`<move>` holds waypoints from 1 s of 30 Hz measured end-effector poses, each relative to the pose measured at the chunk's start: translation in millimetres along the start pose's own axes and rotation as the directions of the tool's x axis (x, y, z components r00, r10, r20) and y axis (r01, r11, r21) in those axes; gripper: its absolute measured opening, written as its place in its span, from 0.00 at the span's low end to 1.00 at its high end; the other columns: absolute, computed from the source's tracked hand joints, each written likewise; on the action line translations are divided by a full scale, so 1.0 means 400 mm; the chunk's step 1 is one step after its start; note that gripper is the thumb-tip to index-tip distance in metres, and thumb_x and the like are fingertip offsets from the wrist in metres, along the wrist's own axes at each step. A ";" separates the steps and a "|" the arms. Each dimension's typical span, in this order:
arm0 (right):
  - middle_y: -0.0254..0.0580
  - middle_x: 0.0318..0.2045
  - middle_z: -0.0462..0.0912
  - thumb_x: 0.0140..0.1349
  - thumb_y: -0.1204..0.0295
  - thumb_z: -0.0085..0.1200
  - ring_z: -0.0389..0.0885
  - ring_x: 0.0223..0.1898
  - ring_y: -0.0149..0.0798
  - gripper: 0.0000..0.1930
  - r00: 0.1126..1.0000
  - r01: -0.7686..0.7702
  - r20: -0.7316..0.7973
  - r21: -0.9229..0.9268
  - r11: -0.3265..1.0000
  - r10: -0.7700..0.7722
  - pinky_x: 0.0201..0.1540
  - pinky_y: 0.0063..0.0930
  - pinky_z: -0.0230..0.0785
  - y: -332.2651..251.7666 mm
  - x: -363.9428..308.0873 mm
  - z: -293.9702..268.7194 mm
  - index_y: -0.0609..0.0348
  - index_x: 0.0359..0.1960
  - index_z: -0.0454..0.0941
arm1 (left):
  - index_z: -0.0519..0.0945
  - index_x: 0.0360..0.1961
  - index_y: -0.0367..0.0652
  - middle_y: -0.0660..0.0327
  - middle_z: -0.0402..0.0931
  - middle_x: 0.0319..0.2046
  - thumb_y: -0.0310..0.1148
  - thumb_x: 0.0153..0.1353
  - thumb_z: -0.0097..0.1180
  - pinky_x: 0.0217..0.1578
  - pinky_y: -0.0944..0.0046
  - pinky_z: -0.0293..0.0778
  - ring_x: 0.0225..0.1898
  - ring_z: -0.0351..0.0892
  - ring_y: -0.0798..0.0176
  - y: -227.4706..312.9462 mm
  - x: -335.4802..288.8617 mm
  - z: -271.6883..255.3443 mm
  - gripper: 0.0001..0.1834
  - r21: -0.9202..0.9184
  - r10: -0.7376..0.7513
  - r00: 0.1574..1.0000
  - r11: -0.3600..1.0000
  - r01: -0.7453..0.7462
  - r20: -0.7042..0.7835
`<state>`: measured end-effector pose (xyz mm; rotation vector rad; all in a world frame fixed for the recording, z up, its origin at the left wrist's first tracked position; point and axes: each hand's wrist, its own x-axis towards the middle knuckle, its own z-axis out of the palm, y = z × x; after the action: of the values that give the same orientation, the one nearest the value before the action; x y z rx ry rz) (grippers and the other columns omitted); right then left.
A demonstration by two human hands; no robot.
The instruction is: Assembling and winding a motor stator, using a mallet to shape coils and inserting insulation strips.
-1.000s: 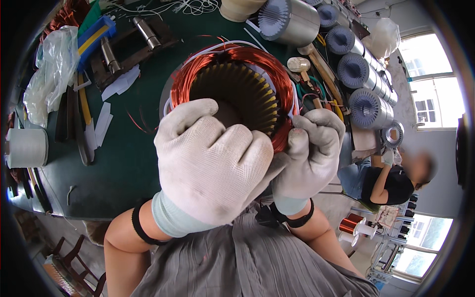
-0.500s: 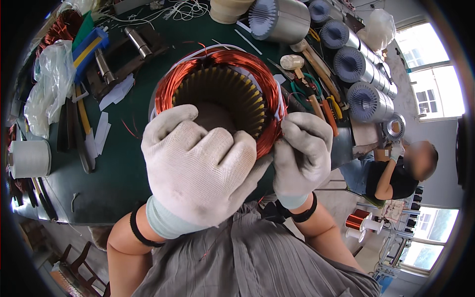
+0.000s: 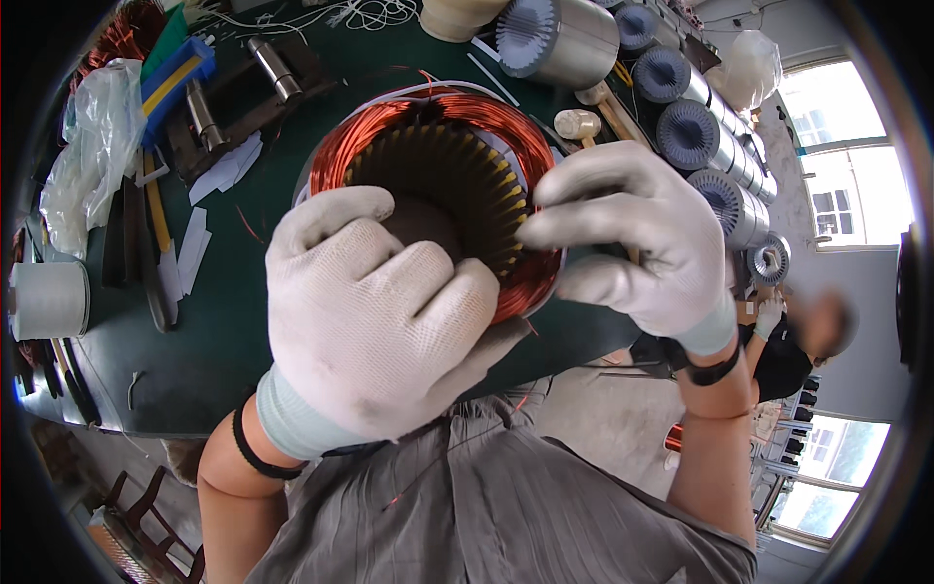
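A motor stator (image 3: pixel 436 165) stands on the green table in front of me, its dark slotted bore facing up. Red-orange copper windings (image 3: pixel 518 129) ring its top, with yellow slot insulation showing along the teeth. In a white knit glove, my left hand (image 3: pixel 375 321) curls its fingers over the near rim and grips the stator, hiding that part of the coil. My right hand (image 3: pixel 647 234), gloved too, is at the right side of the windings. Its fingers are spread and slightly blurred, with nothing visible between them; whether the fingertips touch the coil I cannot tell.
Beyond my right hand lies a pale-headed mallet (image 3: pixel 577 124). Several metal stator cores (image 3: pixel 686 131) line the right side. At left are a white spool (image 3: pixel 51 300), a plastic bag (image 3: pixel 97 156), paper pieces (image 3: pixel 195 248) and a blue holder (image 3: pixel 175 92). A co-worker (image 3: pixel 783 360) is at far right.
My right hand has lifted from the coil's lower right side, moved up and outward, and its pinched fingers have spread. My left hand keeps its grip on the stator.
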<state>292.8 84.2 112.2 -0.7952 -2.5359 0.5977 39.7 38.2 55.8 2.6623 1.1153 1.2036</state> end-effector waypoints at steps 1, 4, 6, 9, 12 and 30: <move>0.44 0.45 0.83 0.60 0.50 0.68 0.83 0.43 0.42 0.23 0.994 0.020 0.109 0.005 1.000 -0.021 0.47 0.32 0.75 -0.004 0.026 -0.018 0.59 0.43 0.89 | 0.85 0.33 0.47 0.67 0.75 0.24 0.45 0.37 0.77 0.53 0.49 0.71 0.29 0.74 0.60 -0.008 0.001 -0.003 0.23 -0.022 0.022 1.000 1.000 -0.022 0.012; 0.38 0.40 0.85 0.57 0.47 0.66 0.84 0.38 0.40 0.25 0.888 0.323 0.367 -0.066 0.944 -0.278 0.42 0.31 0.76 0.024 0.092 -0.046 0.57 0.40 0.90 | 0.85 0.33 0.46 0.66 0.75 0.24 0.48 0.38 0.76 0.53 0.48 0.71 0.30 0.75 0.58 -0.030 0.001 -0.015 0.23 -0.054 0.053 0.998 0.997 -0.052 0.033; 0.38 0.40 0.85 0.55 0.47 0.67 0.84 0.37 0.39 0.25 0.857 0.230 0.456 0.083 0.970 -0.242 0.41 0.30 0.76 0.027 0.121 -0.065 0.57 0.40 0.90 | 0.85 0.33 0.47 0.66 0.74 0.24 0.49 0.38 0.76 0.53 0.47 0.70 0.30 0.74 0.58 -0.040 0.002 -0.015 0.23 -0.107 0.095 0.995 0.990 -0.092 0.026; 0.37 0.37 0.86 0.51 0.56 0.72 0.84 0.35 0.38 0.18 0.812 -0.090 0.580 0.008 0.996 0.069 0.39 0.29 0.76 -0.035 0.181 -0.069 0.54 0.38 0.91 | 0.85 0.33 0.47 0.66 0.74 0.24 0.51 0.38 0.75 0.53 0.46 0.70 0.30 0.73 0.59 -0.052 -0.006 -0.020 0.24 -0.124 0.092 0.994 0.989 -0.084 0.062; 0.35 0.34 0.85 0.48 0.62 0.72 0.83 0.34 0.38 0.13 0.777 -0.270 0.576 -0.055 0.961 0.252 0.37 0.29 0.74 -0.034 0.163 -0.040 0.53 0.33 0.90 | 0.85 0.32 0.46 0.66 0.74 0.24 0.53 0.37 0.74 0.53 0.45 0.70 0.30 0.73 0.59 -0.046 -0.003 -0.019 0.25 -0.122 0.090 0.994 0.989 -0.082 0.064; 0.39 0.36 0.84 0.61 0.74 0.60 0.78 0.25 0.28 0.11 0.860 -0.355 0.417 0.080 0.931 0.293 0.30 0.22 0.73 -0.071 0.097 -0.041 0.63 0.44 0.87 | 0.84 0.31 0.38 0.56 0.78 0.30 0.40 0.51 0.59 0.67 0.42 0.62 0.37 0.77 0.50 -0.086 0.023 -0.063 0.15 -0.185 0.152 0.971 0.976 -0.117 0.186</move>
<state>259.7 91.2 150.1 -1.1573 -2.6803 1.1618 6.6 62.9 69.7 2.6872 0.7750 0.9713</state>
